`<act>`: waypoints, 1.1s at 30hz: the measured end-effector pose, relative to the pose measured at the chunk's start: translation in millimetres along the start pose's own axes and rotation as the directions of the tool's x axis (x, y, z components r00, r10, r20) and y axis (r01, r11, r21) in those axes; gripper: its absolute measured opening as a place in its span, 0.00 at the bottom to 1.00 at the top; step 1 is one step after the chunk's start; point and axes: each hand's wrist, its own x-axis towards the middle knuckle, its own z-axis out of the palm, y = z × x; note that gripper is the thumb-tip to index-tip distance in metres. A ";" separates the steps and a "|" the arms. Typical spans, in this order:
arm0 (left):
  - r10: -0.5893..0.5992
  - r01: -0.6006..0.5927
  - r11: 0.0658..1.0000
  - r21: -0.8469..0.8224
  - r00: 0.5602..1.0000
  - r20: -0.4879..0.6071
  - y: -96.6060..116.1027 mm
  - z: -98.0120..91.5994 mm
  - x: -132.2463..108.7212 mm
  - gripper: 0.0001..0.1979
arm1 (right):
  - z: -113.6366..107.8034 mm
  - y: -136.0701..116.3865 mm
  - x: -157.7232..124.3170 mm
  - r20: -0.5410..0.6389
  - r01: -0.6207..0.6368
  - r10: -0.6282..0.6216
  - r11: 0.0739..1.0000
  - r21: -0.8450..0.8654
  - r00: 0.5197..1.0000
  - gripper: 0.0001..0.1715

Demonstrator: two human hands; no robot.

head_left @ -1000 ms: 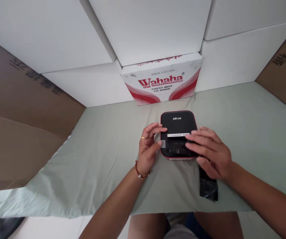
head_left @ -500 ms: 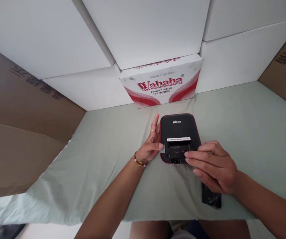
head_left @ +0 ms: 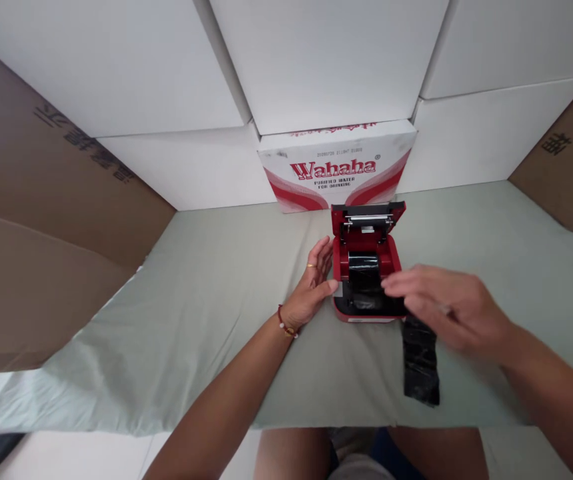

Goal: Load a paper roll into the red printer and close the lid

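Observation:
A red and black device [head_left: 337, 257] sits on the green cloth with its lid [head_left: 369, 217] raised, showing a red inside. In it lies a roll of glossy black film [head_left: 364, 262], its loose part reaching toward the front edge. My left hand [head_left: 315, 283] rests against the device's left side, fingers apart, thumb on its edge. Just right of the film is my right hand [head_left: 441, 303], fingers stretched and slightly blurred; whether the fingertips touch the film I cannot tell. A separate-looking black strip [head_left: 420, 363] lies on the cloth below my right hand.
Behind the device stands a white and red Wahaha carton [head_left: 339, 173]. White boxes [head_left: 326, 60] are stacked at the back. Brown cardboard stands at the left [head_left: 51, 233] and right [head_left: 566, 160]. The green cloth [head_left: 206, 300] ends in front of the person's legs.
The device's lid has swung up, baring the film roll inside. My right hand has moved slightly up and right from the lid. The view has shifted a little.

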 end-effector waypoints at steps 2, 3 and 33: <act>-0.020 0.015 0.998 -0.063 0.997 -0.075 -0.8 1.5 1.7 0.43 | -12.4 0.9 22.3 0.071 -0.217 0.220 0.975 -0.045 0.973 0.14; -0.044 0.032 0.995 -0.095 0.992 -0.119 -1.1 2.0 2.7 0.38 | -15.0 2.7 34.5 0.134 -0.288 0.303 0.950 -0.120 0.944 0.15; -0.292 0.112 0.822 -0.559 0.925 -0.244 22.3 -3.0 6.4 0.10 | -52.2 -24.6 15.0 0.135 -0.495 0.559 0.804 -0.329 0.818 0.26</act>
